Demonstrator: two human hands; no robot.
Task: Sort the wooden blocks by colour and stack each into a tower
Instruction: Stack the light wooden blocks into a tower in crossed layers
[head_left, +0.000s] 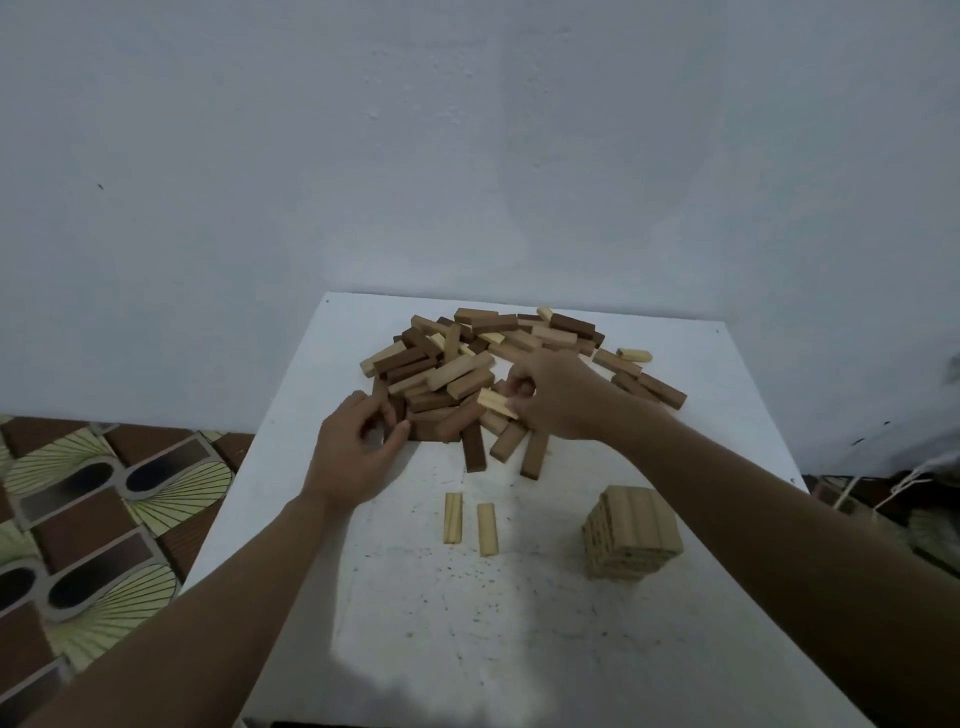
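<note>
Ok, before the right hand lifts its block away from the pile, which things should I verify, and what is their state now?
1. Grip: the right hand pinches the pale block: ok.
2. Colour: this block matches the pale tower: ok.
3. The tower's top looks level: ok.
4. Blocks of the pile lean on the pinched block: cannot tell.
5. The left hand grips a block: cannot tell.
6. The two loose pale blocks lie apart from the tower: ok.

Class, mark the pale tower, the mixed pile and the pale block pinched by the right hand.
pale tower (636, 519): head view, top face.
mixed pile (460, 366): head view, middle block.
pinched pale block (496, 401): head view, upper face.
</note>
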